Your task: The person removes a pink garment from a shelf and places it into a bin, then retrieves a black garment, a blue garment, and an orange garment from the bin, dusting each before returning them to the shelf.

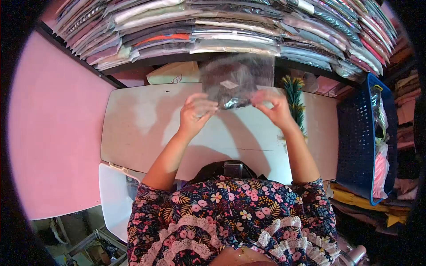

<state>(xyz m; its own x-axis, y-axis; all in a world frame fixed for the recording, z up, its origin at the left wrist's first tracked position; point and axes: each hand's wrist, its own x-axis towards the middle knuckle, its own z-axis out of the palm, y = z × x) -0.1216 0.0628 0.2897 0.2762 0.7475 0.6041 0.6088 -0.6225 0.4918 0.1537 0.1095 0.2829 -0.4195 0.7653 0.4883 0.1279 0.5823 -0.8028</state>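
Between my two hands hangs a clear plastic bag with dark folded cloth [233,73] inside and a small pale label on it. It is raised over the far side of the white table [146,119] and looks smeared by motion. My left hand [197,111] pinches its near left corner. At the near right corner, my right hand [271,105] has thumb and fingers closed on the plastic. Both hands are somewhat blurred at the fingertips.
Stacks of bagged garments [235,37] fill the shelf above the table. A white bag [173,73] and a green tinsel strand [295,102] lie at the back. A blue basket [355,142] stands right, a white bin [113,195] front left.
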